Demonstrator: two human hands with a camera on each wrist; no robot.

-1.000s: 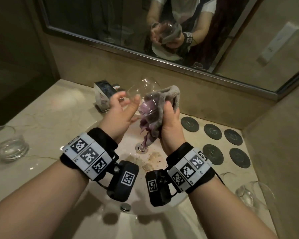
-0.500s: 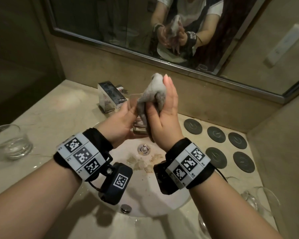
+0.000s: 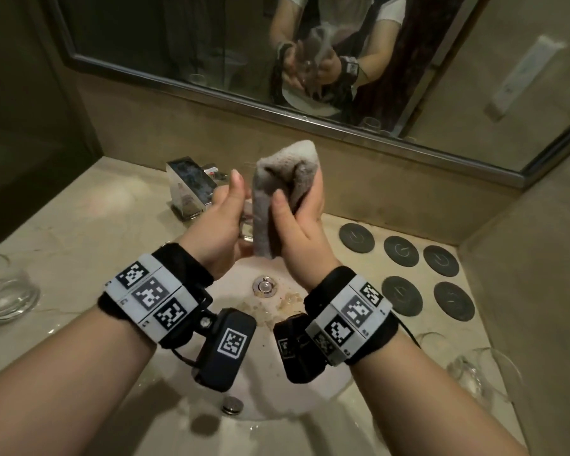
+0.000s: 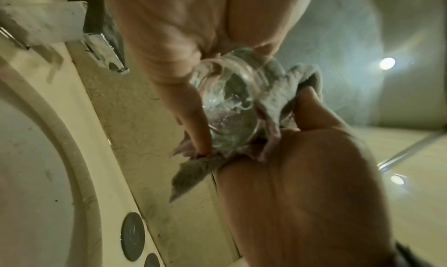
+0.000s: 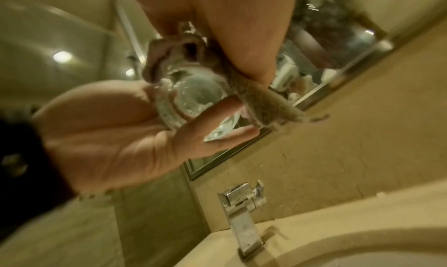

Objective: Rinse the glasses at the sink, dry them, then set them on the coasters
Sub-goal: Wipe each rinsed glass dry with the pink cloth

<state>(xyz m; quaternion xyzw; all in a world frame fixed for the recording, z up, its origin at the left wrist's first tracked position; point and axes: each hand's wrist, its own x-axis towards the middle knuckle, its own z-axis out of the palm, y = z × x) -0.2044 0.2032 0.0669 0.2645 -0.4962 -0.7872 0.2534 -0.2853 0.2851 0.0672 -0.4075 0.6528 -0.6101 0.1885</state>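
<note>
- Two hands work over the pale oval stone sink basin [image 3: 165, 383] at frame centre: the left hand [image 3: 216, 225] wraps its fingers round a clear round glass tumbler [image 4: 227, 106], and the right hand [image 3: 301, 232] clutches a grey fluffy cloth [image 3: 285, 179] bunched against and into it.
- Drying well likely means turning the slick, wet glass against the soft cloth while the left hand grips firmly.
- Five dark round matte coasters [image 3: 402, 255] lie bare at right of frame.
- Further clear glasses stand at far left [image 3: 4, 297] and lower right [image 3: 481, 373].
- Square chrome tap [image 3: 188, 185] sits behind the hands.
</note>
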